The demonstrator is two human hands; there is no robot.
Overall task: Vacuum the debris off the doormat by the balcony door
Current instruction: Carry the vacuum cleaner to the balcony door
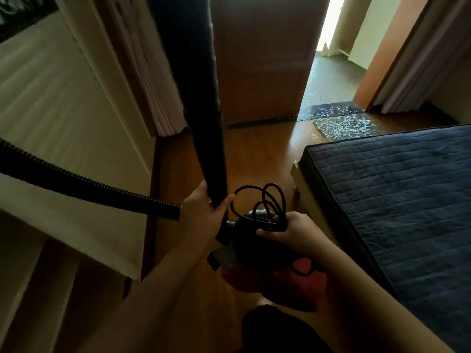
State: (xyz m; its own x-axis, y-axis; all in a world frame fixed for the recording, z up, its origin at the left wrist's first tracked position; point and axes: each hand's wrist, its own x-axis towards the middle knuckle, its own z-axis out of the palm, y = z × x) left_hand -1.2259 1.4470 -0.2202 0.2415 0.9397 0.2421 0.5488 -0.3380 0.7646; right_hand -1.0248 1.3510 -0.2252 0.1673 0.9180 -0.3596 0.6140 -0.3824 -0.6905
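Left hand (204, 212) curled around black vacuum tube (201, 103), right hand (293, 231) clutching looped black cord (257, 202) against vacuum body (252, 244), ribbed hose (89, 184) left of tube, debris-strewn doormat (346, 127) beyond blue mattress (397, 200), beside open balcony door (262, 57).

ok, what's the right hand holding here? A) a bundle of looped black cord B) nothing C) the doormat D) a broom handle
A: the right hand has its fingers curled round loops of black cord against the dark vacuum body, while the left hand grips the black tube; the littered doormat lies far ahead by the door.
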